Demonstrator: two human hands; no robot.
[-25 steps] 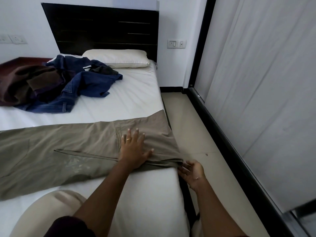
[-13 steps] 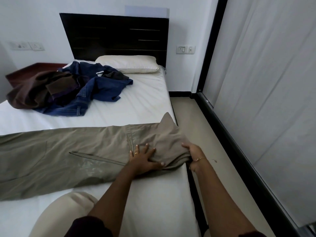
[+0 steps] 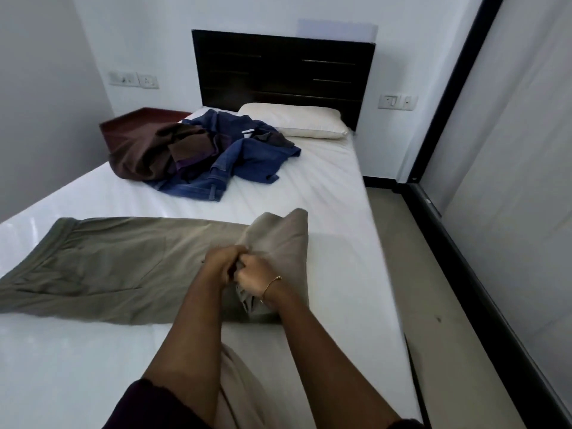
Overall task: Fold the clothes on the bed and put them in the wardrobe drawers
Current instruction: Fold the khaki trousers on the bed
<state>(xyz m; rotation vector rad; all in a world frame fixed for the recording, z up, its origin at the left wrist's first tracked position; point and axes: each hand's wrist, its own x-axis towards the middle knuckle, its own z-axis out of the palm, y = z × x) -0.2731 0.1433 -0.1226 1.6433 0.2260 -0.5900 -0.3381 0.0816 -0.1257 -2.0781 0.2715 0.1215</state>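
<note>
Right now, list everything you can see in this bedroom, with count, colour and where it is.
trousers: one, khaki, laid across the near bed, right end lifted
jeans: one heap, blue, far on the bed by the pillow
brown clothes: one heap, count unclear, left of the jeans
pillow: one, cream, at the head of the bed
bed: one, white sheet
headboard: one, black, against the far wall
switch plates: left pair and right pair, white, on the wall
curtain: white, along the right side
floor: beige, right of the bed
bracelet: one, gold, right wrist
left hand: grips the trousers' lifted end
right hand: grips the same end
</note>
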